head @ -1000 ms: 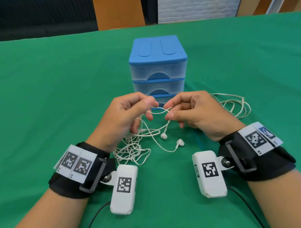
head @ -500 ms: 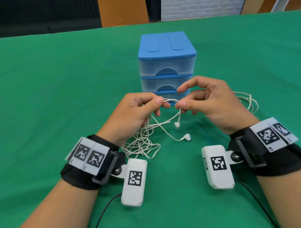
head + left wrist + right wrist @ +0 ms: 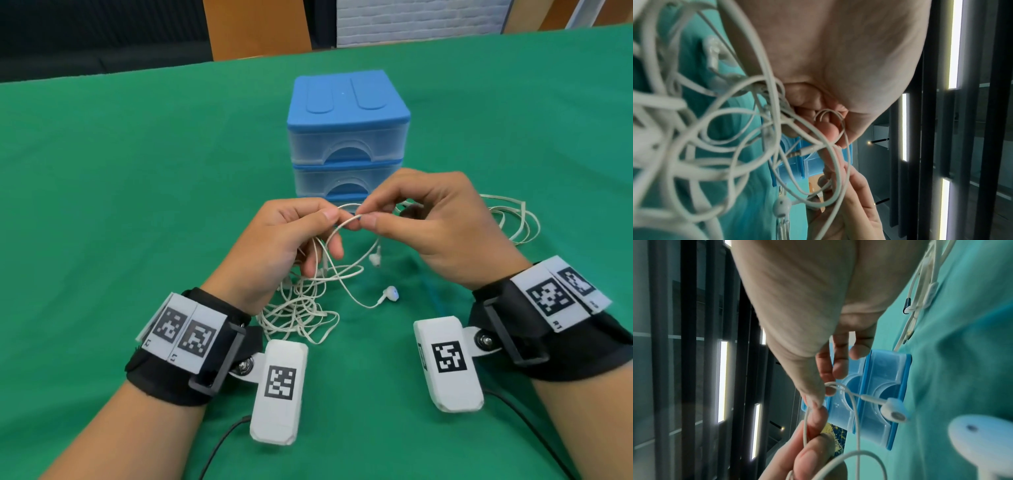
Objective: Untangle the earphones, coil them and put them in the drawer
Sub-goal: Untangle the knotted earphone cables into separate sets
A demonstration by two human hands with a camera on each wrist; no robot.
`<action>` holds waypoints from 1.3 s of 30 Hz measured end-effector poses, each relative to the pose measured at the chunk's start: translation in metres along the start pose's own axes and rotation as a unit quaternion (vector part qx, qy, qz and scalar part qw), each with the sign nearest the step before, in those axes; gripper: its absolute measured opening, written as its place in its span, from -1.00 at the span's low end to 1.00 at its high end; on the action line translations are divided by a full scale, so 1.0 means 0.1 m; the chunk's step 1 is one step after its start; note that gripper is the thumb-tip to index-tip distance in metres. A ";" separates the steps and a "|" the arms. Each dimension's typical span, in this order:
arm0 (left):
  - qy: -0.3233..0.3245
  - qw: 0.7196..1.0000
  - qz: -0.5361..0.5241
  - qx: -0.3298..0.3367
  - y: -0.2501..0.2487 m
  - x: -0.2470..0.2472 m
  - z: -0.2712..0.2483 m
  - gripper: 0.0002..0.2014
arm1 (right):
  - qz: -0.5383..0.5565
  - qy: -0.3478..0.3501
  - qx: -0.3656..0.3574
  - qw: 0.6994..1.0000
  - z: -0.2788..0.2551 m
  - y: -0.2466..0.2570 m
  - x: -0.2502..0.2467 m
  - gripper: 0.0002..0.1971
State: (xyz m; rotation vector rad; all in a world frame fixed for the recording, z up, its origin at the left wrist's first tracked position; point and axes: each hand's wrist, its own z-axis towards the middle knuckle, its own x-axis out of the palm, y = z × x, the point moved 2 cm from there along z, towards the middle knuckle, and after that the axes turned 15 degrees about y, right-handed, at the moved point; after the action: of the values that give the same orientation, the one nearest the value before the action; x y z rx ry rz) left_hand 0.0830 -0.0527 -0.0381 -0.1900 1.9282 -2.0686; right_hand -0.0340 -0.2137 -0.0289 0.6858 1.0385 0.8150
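Observation:
White earphones [image 3: 301, 308] lie tangled on the green cloth under my left wrist, with cable rising to both hands. My left hand [image 3: 329, 219] pinches the cable between thumb and forefinger. My right hand [image 3: 364, 214] pinches the same strand just beside it, fingertips almost touching. One earbud [image 3: 375, 258] hangs below the right hand; the other earbud [image 3: 390, 294] lies on the cloth. In the right wrist view the hanging earbud [image 3: 893, 411] dangles before the drawers [image 3: 875, 395]. The left wrist view shows loops of earphone cable [image 3: 719, 138] and the jack plug [image 3: 803, 151]. The blue drawer unit [image 3: 347, 137] stands behind my hands, drawers closed.
More loose white cable [image 3: 510, 219] lies on the cloth to the right of the drawer unit, behind my right hand. The green table cloth [image 3: 120, 205] stretches wide on all sides. A wooden panel [image 3: 257, 27] stands beyond the far edge.
Both hands have stayed raised with the cable; the right hand re-gripped the strand closer to the left thumb. One earbud now hangs off the cloth beneath the right hand.

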 end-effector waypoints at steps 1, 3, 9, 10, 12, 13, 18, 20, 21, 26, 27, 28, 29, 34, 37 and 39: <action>-0.006 1.000 0.007 0.001 0.00 -0.01 0.00 -0.73 | -0.004 -0.025 0.001 1.000 0.00 -0.01 -0.02 -0.95; -0.026 0.999 0.029 0.005 0.00 -0.02 0.00 -0.74 | 0.031 -0.104 0.009 0.994 0.00 -0.05 -0.08 -0.94; -0.052 0.998 0.020 0.040 -0.03 -0.03 -0.01 -0.74 | 0.256 -0.203 0.135 0.935 -0.02 -0.17 -0.16 -0.87; -0.046 0.998 0.022 0.047 -0.04 -0.02 -0.02 -0.73 | 0.265 -0.188 0.150 0.934 -0.02 -0.17 -0.14 -0.88; -0.030 0.997 0.029 0.057 -0.06 0.01 -0.02 -0.74 | 0.255 -0.155 0.161 0.941 -0.02 -0.17 -0.11 -0.89; -0.023 0.997 0.031 0.061 -0.07 0.02 -0.03 -0.74 | 0.242 -0.138 0.157 0.947 -0.01 -0.16 -0.08 -0.89; -0.023 0.997 0.028 0.070 -0.09 0.03 -0.03 -0.74 | 0.187 -0.065 0.127 0.972 0.00 -0.13 -0.01 -0.93; -0.024 0.997 0.023 0.072 -0.08 0.03 -0.02 -0.74 | 0.170 -0.035 0.120 0.977 0.00 -0.10 0.00 -0.92; -0.025 0.997 0.016 0.074 -0.08 0.03 -0.02 -0.74 | 0.170 -0.021 0.118 0.978 0.00 -0.09 0.00 -0.91; -0.046 0.993 -0.037 0.103 -0.10 0.01 -0.02 -0.73 | 0.158 0.046 0.125 0.978 -0.01 -0.04 0.03 -0.66; -0.050 0.992 -0.037 0.106 -0.10 0.01 -0.02 -0.74 | 0.149 0.060 0.119 0.980 -0.02 -0.03 0.03 -0.62; -0.053 0.992 -0.032 0.107 -0.10 0.01 -0.02 -0.75 | 0.137 0.076 0.107 0.982 -0.02 -0.02 0.04 -0.61; -0.055 0.992 -0.026 0.106 -0.09 0.00 -0.02 -0.77 | 0.122 0.095 0.091 0.984 -0.02 0.00 0.05 -0.62; -0.060 0.994 0.004 0.093 -0.07 0.01 -0.02 -0.83 | 0.054 0.117 0.033 0.991 -0.01 0.03 0.09 -0.85; -0.065 0.994 0.011 0.088 -0.06 0.01 -0.02 -0.87 | 0.102 0.017 0.027 0.994 0.01 0.01 0.02 -0.92; -0.061 0.994 0.015 0.090 -0.06 0.01 -0.02 -0.87 | 0.088 0.018 0.031 0.995 0.00 0.00 -0.02 -0.89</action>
State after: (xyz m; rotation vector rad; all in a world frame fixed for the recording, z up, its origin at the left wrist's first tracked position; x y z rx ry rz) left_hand 0.0807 -0.0509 -0.0329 -0.2392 1.6551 -2.1446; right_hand -0.0342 -0.2151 -0.0280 0.8262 1.0487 0.9539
